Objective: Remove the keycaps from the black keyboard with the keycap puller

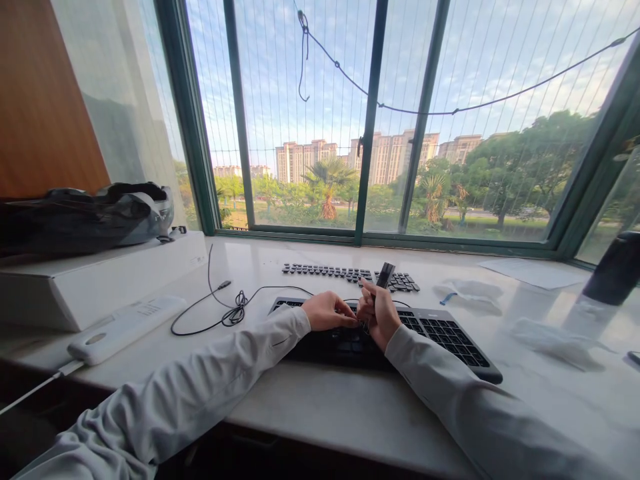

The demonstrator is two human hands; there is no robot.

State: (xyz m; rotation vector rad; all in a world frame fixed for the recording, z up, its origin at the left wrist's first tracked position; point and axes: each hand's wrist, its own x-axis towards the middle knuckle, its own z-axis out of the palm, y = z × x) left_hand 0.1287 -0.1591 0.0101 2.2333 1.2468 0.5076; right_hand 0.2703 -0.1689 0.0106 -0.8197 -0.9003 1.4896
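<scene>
Below the window, your left hand rests curled on the keyboard while your right hand grips a black tool; next, seat it squarely on a key.

A black keyboard lies flat on the pale surface, angled toward the right, several keys missing near its middle; a slim dark tool stands tilted above it; removed keycaps sit in rows behind.

The worktop looks like polished, glossy pale stone; the keyboard is matt black plastic, the sleeves soft grey cloth, and the wall panel smooth wood.
</scene>
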